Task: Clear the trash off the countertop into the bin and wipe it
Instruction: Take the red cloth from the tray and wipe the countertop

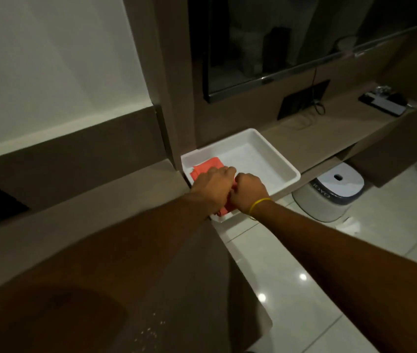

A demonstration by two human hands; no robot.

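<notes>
- Orange-red cloth [208,165] lies in the near-left part of a white tray [271,149], and both hands meet over it.
- Left hand [213,184] lies flat on the cloth, fingers spread toward 1 o'clock, pressing down.
- Right hand [249,191] is curled into a fist touching the left hand, bunching a fold of the cloth; a yellow band [258,205] circles its wrist.
- Tray sits on the brown counter [312,138], tight against the wall corner, its near edge overhanging.
- Pale crumbs [151,327] speckle the counter at 6 o'clock.
- White lidded bin [329,197] stands on the tiled floor [291,289] at 3 o'clock from the tray.
</notes>
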